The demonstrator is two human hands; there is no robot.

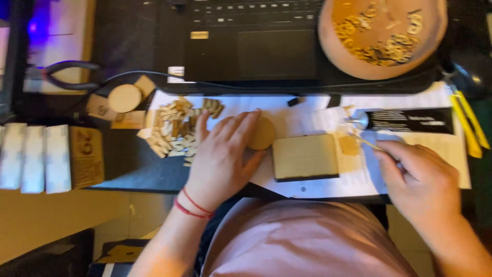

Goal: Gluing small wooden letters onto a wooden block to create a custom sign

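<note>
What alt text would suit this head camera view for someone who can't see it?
A person's left hand rests on a round wooden disc while the right hand holds a thin stick. Between them lies a square wooden block, beside small wooden pieces and a laptop.

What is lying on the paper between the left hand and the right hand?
In the head view, a flat square wooden plaque lies between the left hand and right hand.

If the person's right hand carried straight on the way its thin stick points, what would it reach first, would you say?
The right hand aims its thin stick up-left; the tip would probably first meet the shiny end of the black tube, though depth is unclear.
</note>
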